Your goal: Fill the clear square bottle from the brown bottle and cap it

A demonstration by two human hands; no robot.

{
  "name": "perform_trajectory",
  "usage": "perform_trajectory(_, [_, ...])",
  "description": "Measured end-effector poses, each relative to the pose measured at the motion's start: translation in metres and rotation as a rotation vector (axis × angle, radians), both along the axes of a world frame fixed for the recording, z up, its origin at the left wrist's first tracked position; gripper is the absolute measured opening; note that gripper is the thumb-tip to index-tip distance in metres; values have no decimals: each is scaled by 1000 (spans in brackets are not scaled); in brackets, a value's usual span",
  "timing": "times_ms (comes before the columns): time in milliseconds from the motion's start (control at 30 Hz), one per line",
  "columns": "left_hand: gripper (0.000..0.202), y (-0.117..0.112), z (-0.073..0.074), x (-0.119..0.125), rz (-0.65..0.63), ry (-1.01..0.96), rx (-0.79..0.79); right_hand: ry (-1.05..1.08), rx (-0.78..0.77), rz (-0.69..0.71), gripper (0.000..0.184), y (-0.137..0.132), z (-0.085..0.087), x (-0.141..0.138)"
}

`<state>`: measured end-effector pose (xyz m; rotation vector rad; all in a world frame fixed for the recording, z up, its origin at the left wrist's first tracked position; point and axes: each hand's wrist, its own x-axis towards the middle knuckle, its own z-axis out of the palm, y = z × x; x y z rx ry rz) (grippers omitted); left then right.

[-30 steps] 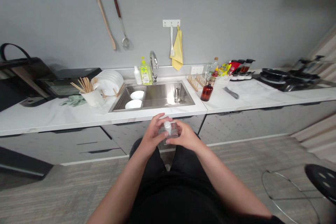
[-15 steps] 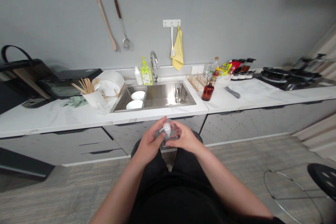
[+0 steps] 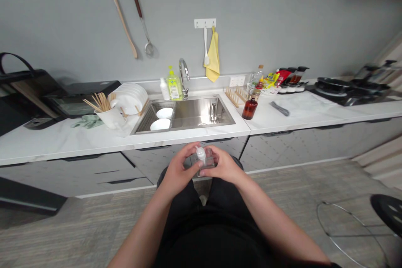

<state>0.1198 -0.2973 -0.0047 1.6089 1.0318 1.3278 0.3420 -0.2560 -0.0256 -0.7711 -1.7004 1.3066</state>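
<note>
A clear square bottle (image 3: 205, 164) with a white pump-like cap (image 3: 201, 153) stands upright between my hands, low over my black-clothed lap. My left hand (image 3: 179, 165) wraps its left side, with the fingers curled over the front. On the other side, my right hand (image 3: 222, 165) grips it, with the fingertips near the cap. Most of the bottle is hidden behind my fingers. Its contents cannot be made out.
Ahead is a white marble counter (image 3: 188, 137) with a steel sink (image 3: 201, 113), a faucet (image 3: 184, 76), white bowls (image 3: 160, 119), and stacked plates (image 3: 130, 99). A black stool (image 3: 387, 211) and a wire ring (image 3: 351, 230) stand at lower right.
My hands and the bottle sit slightly lower in the view, and the counter has shifted slightly upward. The bottle stays held in both hands.
</note>
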Motion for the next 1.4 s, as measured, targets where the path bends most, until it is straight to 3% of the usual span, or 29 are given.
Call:
perform_trajectory(200, [60,0,7,0,3,-11,-20,24,-54,47,82,-5,-5,-6])
perform_trajectory(333, [57,-1,9,5,-5,98,19,-2,23,101,86,-7,-7,-9])
perform_trajectory(600, [50,-2,3,2,-36,50,13,-16,-30,8,76,-2,-4,-2])
perform_trajectory(833, [44,1,1,3,-2,140,31,-35,16,97,88,-9,-9,-14])
perform_trajectory(1100, [53,1,-5,-5,-50,54,15,-5,-26,42,78,2,-12,-5])
perform_trajectory(1400, [56,12,-19,-5,112,18,-30,-48,-83,32,80,0,-23,-12])
